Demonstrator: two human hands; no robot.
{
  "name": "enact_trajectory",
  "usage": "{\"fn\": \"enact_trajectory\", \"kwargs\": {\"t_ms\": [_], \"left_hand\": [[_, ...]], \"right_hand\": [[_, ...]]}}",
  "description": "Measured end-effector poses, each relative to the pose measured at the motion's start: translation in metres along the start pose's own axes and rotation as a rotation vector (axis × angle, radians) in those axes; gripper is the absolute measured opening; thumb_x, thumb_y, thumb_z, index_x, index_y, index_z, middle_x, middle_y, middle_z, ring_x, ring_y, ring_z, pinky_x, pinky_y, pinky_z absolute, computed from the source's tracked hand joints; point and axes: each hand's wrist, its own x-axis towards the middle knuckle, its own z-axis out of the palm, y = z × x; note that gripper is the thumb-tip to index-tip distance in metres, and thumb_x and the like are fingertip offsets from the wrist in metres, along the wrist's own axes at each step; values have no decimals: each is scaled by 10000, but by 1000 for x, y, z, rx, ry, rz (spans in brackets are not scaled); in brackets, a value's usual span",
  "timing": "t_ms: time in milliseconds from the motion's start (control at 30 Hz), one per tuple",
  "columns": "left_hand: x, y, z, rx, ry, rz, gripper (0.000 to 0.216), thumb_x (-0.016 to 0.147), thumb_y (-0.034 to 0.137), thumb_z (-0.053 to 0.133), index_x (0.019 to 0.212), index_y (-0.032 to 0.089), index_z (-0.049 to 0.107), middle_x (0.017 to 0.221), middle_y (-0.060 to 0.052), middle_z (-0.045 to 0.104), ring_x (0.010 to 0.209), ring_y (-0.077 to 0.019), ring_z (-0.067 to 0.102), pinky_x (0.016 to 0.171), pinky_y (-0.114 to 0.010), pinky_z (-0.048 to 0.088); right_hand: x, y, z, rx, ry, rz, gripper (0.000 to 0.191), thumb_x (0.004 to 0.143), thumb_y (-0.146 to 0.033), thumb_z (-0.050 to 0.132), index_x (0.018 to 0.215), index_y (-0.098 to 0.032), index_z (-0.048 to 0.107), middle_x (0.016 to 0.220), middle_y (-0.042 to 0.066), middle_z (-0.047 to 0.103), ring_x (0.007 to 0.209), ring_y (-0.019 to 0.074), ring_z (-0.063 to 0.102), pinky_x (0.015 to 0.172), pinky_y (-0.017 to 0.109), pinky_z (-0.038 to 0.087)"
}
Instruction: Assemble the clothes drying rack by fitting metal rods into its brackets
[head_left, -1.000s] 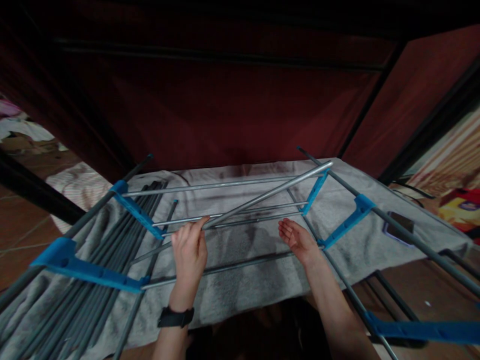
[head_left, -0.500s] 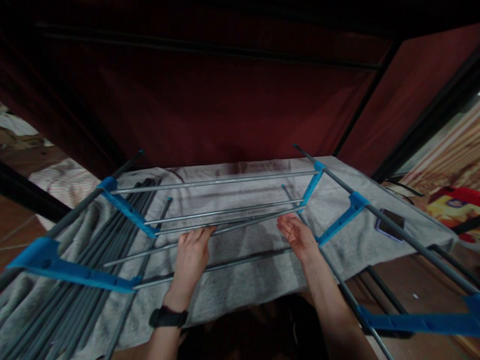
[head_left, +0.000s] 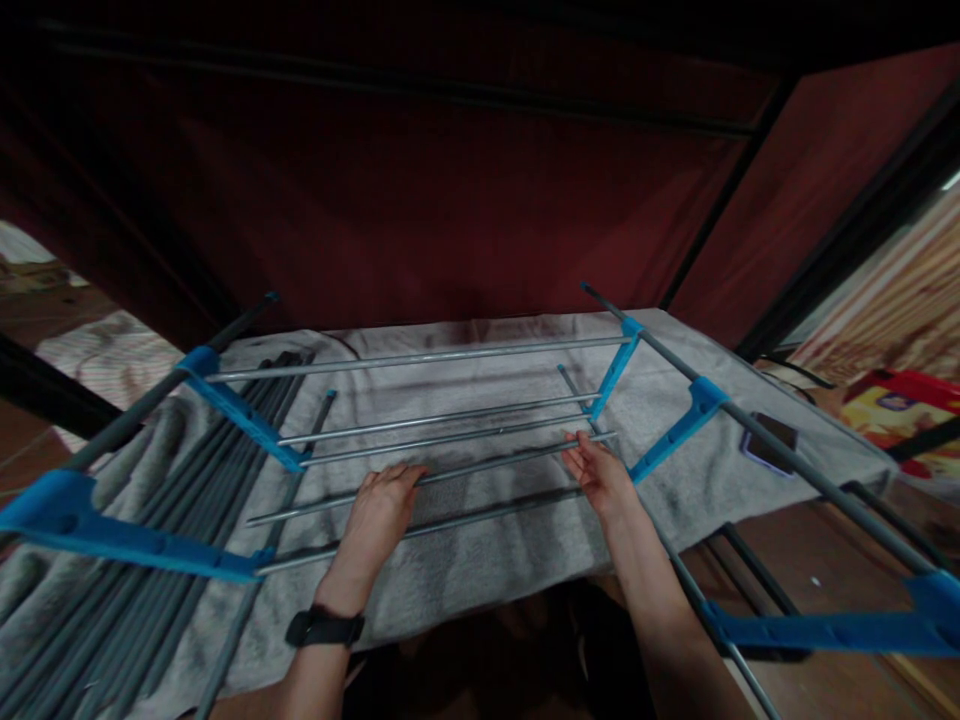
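Fingers [head_left: 406, 473] of the left hand [head_left: 379, 505] are curled over a loose rod [head_left: 491, 465] from above, and those of the right hand [head_left: 600, 475] are closed on it near its right end. A second ago the rod slanted upward from the left hand alone, with the right hand cupped off it. Now it has dropped nearly parallel to the fixed crossbars [head_left: 420, 358] and both hands bear it, so its angle looks governed from two places — though neither end appears seated in a bracket.

Beneath everything spreads a grey cloth [head_left: 480, 565]. Over it stands the frame [head_left: 135, 415], its grey side rails carrying blue brackets [head_left: 240, 414] with crossbars between them. A bundle of rods [head_left: 172, 540] lies on the cloth at the left. The loose rod, straight, slim and dull silver-grey, sits within the frame between the nearest crossbar and the next one back. Its left end juts past the lower left rail — touching or not, I cannot tell — and shows no blue cap.
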Motion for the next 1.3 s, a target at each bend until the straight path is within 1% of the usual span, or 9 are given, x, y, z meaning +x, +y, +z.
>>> {"fn": "enact_trajectory", "kwargs": {"t_ms": [167,367,467,567,700,833,1033,1167,1300], "left_hand": [[-4,-16,2,-84,-63,-42,279,895,162,491,1113,199,660,1115,-93,737,1053,-253,679,929,-373,472],[-6,-24,1,-203,-111,-76,207,897,229,495,1049,218,636,1040,-65,740,969,-224,693,864,-322,491],[-6,-24,2,-233,-136,-86,249,908,269,475,1082,217,646,1066,-74,740,1000,-234,694,877,-326,491],[-6,-22,2,-265,-142,-93,276,908,305,472,1103,217,647,1105,-80,736,1031,-240,689,900,-334,485],[-9,-21,-2,-298,-149,-115,218,868,311,526,1040,230,632,1011,-47,735,940,-224,689,849,-321,488],[-10,-25,-5,-308,-135,-87,193,870,298,521,1004,237,647,1031,-45,733,966,-217,683,851,-313,484],[-10,-28,-2,-300,-156,-104,268,914,324,494,1093,240,675,1143,-64,729,1070,-233,672,933,-322,473],[-14,-23,-5,-309,-149,-132,224,885,300,562,1079,242,657,1042,-36,738,985,-219,686,853,-298,482],[-17,-14,-14,-302,-118,-137,183,869,243,580,1040,234,644,968,-22,726,922,-207,684,806,-288,475]], "right_hand": [[4,-4,-8,-5,74,14,155,925,-104,598,791,-178,624,717,-2,732,571,86,666,611,205,606],[6,-6,-10,22,18,90,228,950,-58,491,803,-163,630,785,32,749,698,111,721,694,241,631],[7,-5,-11,24,18,61,221,949,-54,501,807,-168,628,798,27,752,734,114,729,709,248,635],[8,-4,-14,1,56,32,195,949,-91,540,792,-177,619,736,3,732,658,96,704,676,232,630],[8,-6,-15,-13,101,30,195,959,-155,555,774,-187,606,631,-21,676,573,88,666,646,224,624],[7,-8,-13,-10,87,72,210,955,-101,501,795,-178,613,699,4,709,618,99,690,639,226,625],[8,-7,-17,-20,104,42,251,940,-31,462,809,-187,610,749,-12,726,664,90,708,673,226,628],[11,-7,-23,-45,110,-8,181,930,-81,544,813,-202,610,732,-28,712,651,84,697,687,223,624],[14,-9,-27,-63,138,29,160,927,-121,553,803,-205,608,690,-33,680,591,78,664,649,206,613]]}}
